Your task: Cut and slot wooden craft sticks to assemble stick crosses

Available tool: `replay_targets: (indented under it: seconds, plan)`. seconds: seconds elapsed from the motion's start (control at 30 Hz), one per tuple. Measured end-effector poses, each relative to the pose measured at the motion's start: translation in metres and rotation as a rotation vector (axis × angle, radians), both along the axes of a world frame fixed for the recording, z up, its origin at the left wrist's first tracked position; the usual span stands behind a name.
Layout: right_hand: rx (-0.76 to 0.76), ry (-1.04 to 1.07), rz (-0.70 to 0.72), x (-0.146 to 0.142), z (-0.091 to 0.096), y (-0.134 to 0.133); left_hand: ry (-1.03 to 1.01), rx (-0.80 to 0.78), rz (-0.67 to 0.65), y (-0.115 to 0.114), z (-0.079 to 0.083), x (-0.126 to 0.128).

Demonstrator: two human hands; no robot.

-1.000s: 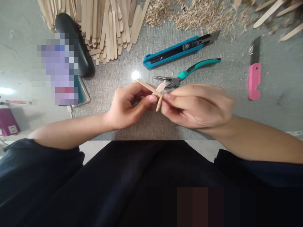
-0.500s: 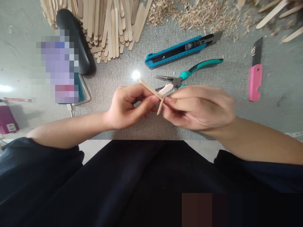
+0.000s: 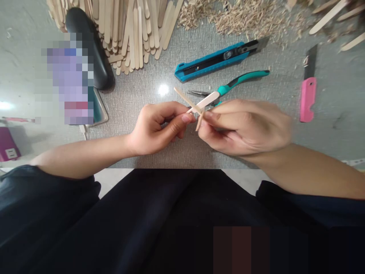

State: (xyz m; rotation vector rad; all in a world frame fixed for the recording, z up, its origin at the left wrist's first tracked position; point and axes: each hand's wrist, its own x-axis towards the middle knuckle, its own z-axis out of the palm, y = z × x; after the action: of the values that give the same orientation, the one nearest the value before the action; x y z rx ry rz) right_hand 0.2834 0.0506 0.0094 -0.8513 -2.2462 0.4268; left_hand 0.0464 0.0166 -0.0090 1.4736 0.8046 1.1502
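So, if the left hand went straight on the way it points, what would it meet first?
Probably the right hand, at its fingertips: the left hand points rightward at it, across the crossed sticks both pinch. Depth is unclear, but they look level.

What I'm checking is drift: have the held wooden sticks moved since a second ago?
Yes. The wooden sticks shifted rightward: one end now overlaps the joint of the teal needle-nose pliers, which it stopped short of before.

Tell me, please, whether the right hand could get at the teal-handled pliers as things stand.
Probably yes: the pliers lie just beyond the right hand with nothing between, though it is busy pinching the crossed sticks with the left hand.
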Motion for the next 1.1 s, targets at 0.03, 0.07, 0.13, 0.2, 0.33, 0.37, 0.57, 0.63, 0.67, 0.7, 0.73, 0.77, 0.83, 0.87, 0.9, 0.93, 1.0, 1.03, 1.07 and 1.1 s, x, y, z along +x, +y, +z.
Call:
replay_targets:
  seconds: [0.03,0.07,0.13,0.2,0.33,0.37,0.57,0.63,0.67,0.7,0.73,0.77,0.83,0.87,0.9,0.93,1.0,1.03,1.07,1.1]
  plan:
    - [0.111,0.028,0.017,-0.002,-0.002,0.0,0.001,0.012,-0.005,0.0,0.0,0.0]
    - [0.207,0.052,0.027,-0.003,-0.004,0.0,0.001,0.02,-0.013,0.001,0.0,0.0]
    - [0.29,0.066,0.01,-0.006,-0.006,0.0,0.002,0.022,-0.025,0.002,-0.001,-0.001]
    - [0.288,0.062,0.007,-0.007,-0.006,-0.001,0.0,0.028,-0.031,0.002,-0.001,-0.001]
    - [0.272,0.074,0.075,-0.007,-0.005,-0.001,-0.01,0.065,-0.028,0.002,-0.004,-0.001]
    - [0.276,0.08,0.089,-0.007,-0.006,-0.001,-0.009,0.072,-0.025,0.002,-0.004,-0.001]
    - [0.276,0.156,0.12,-0.008,-0.009,0.001,-0.024,0.071,0.006,0.001,-0.004,0.001]
    - [0.282,0.144,0.124,-0.008,-0.009,0.002,-0.017,0.047,0.017,0.001,-0.004,0.001]
    - [0.278,0.131,0.12,-0.008,-0.009,0.002,-0.01,0.034,0.021,0.0,-0.004,0.001]
    - [0.269,0.122,0.119,-0.007,-0.009,0.002,-0.001,0.021,0.027,0.0,-0.004,0.002]
    - [0.25,0.112,0.116,-0.007,-0.009,0.002,0.005,0.01,0.029,0.0,-0.004,0.002]
    - [0.236,0.117,0.118,-0.006,-0.009,0.003,0.007,0.007,0.028,0.0,-0.004,0.002]
    - [0.222,0.164,0.129,-0.007,-0.011,0.004,0.014,0.011,0.035,0.0,-0.004,0.001]
    - [0.215,0.186,0.135,-0.007,-0.012,0.005,0.02,0.018,0.044,0.0,-0.004,0.001]
    - [0.204,0.202,0.147,-0.008,-0.012,0.005,0.022,0.033,0.056,0.001,-0.004,0.001]
    - [0.193,0.223,0.16,-0.01,-0.013,0.005,0.023,0.045,0.07,0.001,-0.004,0.001]
    - [0.126,0.247,0.156,-0.013,-0.015,0.006,0.002,0.057,0.082,0.001,-0.003,0.001]
    - [0.099,0.289,0.131,-0.014,-0.015,0.006,-0.012,0.039,0.078,0.001,-0.003,0.001]
    - [0.061,0.334,0.093,-0.015,-0.015,0.007,-0.024,0.006,0.07,0.002,-0.002,0.001]
    - [0.018,0.372,0.05,-0.015,-0.016,0.009,-0.031,-0.041,0.057,0.002,-0.002,0.001]
